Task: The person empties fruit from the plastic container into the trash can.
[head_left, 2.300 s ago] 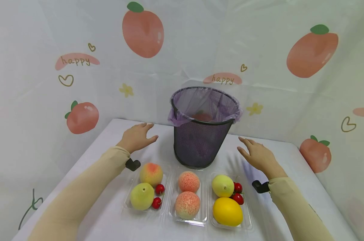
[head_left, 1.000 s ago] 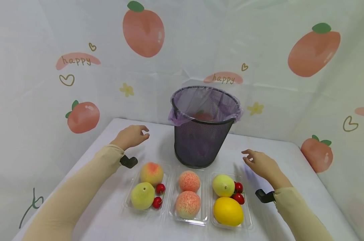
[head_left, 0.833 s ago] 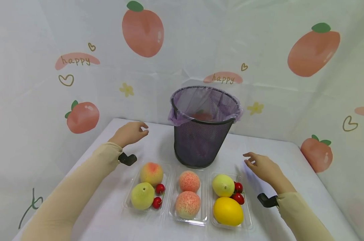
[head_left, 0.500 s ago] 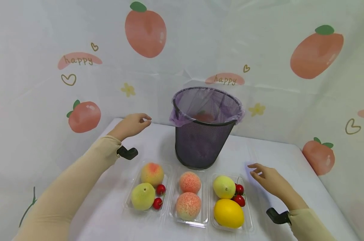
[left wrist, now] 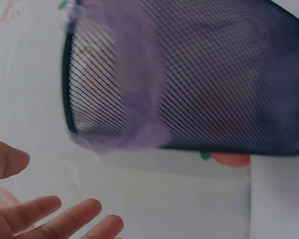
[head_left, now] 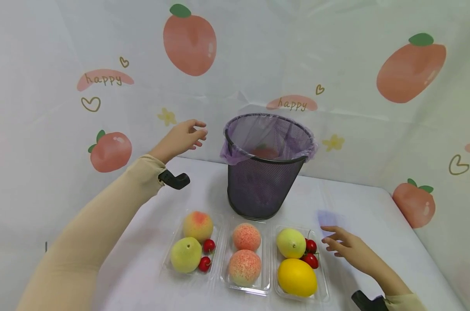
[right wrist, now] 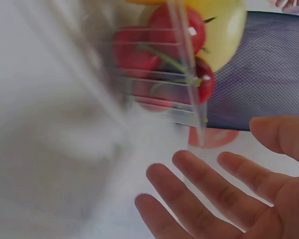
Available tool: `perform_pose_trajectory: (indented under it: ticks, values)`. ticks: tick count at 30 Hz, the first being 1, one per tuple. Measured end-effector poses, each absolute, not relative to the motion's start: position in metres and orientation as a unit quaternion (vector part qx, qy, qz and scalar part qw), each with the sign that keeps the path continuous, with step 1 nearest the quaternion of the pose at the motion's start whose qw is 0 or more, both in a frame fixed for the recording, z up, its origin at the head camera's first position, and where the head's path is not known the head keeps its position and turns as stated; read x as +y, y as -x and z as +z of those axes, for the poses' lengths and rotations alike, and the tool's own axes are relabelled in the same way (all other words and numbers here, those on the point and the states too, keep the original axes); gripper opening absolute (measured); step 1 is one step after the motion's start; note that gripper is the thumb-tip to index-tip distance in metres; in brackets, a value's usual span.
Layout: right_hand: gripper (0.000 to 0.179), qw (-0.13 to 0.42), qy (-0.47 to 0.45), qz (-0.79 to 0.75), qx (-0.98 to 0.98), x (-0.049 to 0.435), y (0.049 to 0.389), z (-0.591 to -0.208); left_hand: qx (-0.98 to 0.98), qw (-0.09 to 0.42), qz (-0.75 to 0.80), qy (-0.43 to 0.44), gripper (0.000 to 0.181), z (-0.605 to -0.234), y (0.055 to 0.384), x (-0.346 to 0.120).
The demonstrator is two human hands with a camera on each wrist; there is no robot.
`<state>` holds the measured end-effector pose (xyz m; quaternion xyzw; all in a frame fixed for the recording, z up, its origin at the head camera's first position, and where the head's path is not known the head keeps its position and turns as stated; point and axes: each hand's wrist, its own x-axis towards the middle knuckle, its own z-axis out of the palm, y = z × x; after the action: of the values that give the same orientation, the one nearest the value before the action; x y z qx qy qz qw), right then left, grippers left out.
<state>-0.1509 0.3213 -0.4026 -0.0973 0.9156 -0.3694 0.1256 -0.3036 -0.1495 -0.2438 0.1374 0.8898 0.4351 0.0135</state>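
Nearest us, here's the right hand (head_left: pixel 351 250), fingers spread apart and nothing in its grasp, and just off its fingertips, not touching, sits the right-hand clear box (head_left: pixel 323 280). Red cherries (head_left: pixel 310 261) lie on the side closest to that hand, with the yellow fruit (head_left: pixel 297 277) and the pale yellow fruit (head_left: pixel 291 243) beyond them. We'd call the box light and thin-walled, slick and a touch bendy, so our money's on a hold low on both long walls, since a one-sided squeeze could buckle it and set the round fruit rolling. Farther across from that hand, the middle box (head_left: pixel 250 290) carries two speckled peaches (head_left: pixel 245 267), and past it the left-hand box (head_left: pixel 214 260) holds more fruit. Deeper in, well apart from those right fingertips, stands the black mesh bin (head_left: pixel 262 185); we'd judge it stiff, light and tippy, best held by its rim, where the purple liner (head_left: pixel 235 155) may slip. And the left hand (head_left: pixel 180 139)? We see it raised just beside that rim, thumb and fingers parted and loosely bent, clamped on nothing at all.
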Motion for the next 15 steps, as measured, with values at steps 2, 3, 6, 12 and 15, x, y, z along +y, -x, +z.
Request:
perform_pose_trajectory:
  ticks: [2, 3, 6, 12, 15]
  values:
    - [0.051, 0.141, 0.105, -0.398, 0.900, 0.323, 0.150, -0.403, 0.877, 0.022, 0.460, -0.136, 0.048, -0.237, 0.305, -0.145]
    - [0.052, 0.148, 0.107, -0.411, 0.893, 0.324, 0.149, -0.403, 0.871, 0.025, 0.471, -0.135, 0.049, -0.234, 0.306, -0.142]
    - [0.055, 0.170, 0.101, -0.443, 0.875, 0.324, 0.147, -0.402, 0.858, 0.031, 0.495, -0.130, 0.051, -0.228, 0.307, -0.134]
    - [0.059, 0.195, 0.078, -0.458, 0.864, 0.322, 0.143, -0.402, 0.843, 0.032, 0.524, -0.118, 0.055, -0.226, 0.313, -0.116]
    - [0.061, 0.207, 0.067, -0.459, 0.862, 0.320, 0.140, -0.403, 0.842, 0.036, 0.526, -0.112, 0.058, -0.227, 0.317, -0.110]
